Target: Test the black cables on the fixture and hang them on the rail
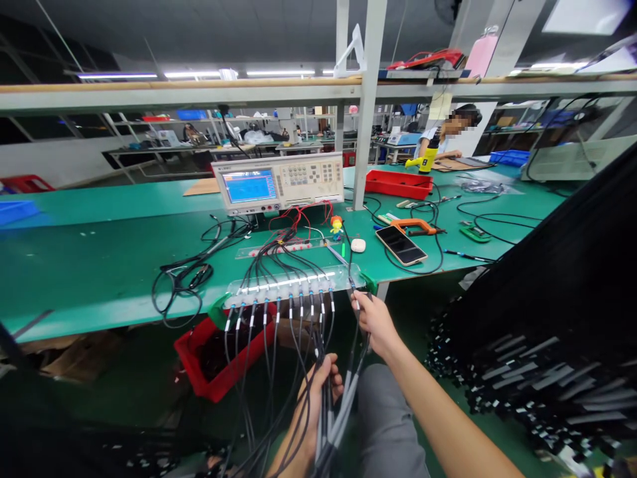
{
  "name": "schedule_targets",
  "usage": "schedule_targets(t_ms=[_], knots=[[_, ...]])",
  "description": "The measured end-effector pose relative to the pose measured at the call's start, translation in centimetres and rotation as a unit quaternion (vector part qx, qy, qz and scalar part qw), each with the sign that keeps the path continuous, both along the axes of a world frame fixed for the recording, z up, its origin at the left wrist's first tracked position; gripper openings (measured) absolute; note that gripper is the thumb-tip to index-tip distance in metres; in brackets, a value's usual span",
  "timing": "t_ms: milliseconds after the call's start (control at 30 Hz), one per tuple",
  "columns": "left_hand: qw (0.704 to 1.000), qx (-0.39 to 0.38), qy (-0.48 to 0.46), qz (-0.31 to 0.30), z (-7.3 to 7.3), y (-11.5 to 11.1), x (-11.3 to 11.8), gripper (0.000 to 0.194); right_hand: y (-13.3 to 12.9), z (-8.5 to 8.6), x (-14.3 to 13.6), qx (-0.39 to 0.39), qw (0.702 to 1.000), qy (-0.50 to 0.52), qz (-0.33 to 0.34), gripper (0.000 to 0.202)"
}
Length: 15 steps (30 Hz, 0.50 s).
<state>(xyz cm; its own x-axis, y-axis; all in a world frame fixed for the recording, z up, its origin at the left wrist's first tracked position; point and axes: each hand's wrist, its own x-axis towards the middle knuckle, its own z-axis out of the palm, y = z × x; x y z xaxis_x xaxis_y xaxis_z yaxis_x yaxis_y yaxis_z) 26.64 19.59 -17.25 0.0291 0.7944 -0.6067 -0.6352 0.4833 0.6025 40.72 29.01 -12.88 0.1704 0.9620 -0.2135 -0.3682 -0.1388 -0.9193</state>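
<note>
the right hand (379,325) sits just below the desk's front edge, its forearm slanting up from the lower right corner, elbow bent outward. thumb and forefinger are pinched on a thin black cable (353,285), close to its tip, at the right end of a clear strip (341,281). the left hand (321,385) is lower and nearer the body, its forearm rising steeply from the bottom, fingers curled around a bundle of cables (341,418) with grey lengths. a narrow gap lies between the two hands, with the grey trouser leg (388,415) beneath the right forearm.

the strip lies along the front edge of the desk (99,265), green tape at both ends, and a row of plugged leads (290,325) hangs over that edge just left of the hands. under it stands a red bin (216,390), its rim near the hanging leads. to the right, a dark mass of cables (542,292) walls off that side, apart from the right forearm.

farther in are a white case (357,245), a phone (401,247) near the edge and a bench meter (308,176). coiled cords (182,282) lie to the left, where the green surface stretches wide.
</note>
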Motion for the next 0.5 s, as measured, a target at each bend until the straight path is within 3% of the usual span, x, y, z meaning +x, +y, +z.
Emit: schedule_targets(t_ms=[500], knots=[[1.000, 0.003, -0.016, -0.025, -0.25, 0.14, 0.30, 0.029, 0.95, 0.37, -0.40, -0.009, 0.999, 0.038, -0.037, 0.029]])
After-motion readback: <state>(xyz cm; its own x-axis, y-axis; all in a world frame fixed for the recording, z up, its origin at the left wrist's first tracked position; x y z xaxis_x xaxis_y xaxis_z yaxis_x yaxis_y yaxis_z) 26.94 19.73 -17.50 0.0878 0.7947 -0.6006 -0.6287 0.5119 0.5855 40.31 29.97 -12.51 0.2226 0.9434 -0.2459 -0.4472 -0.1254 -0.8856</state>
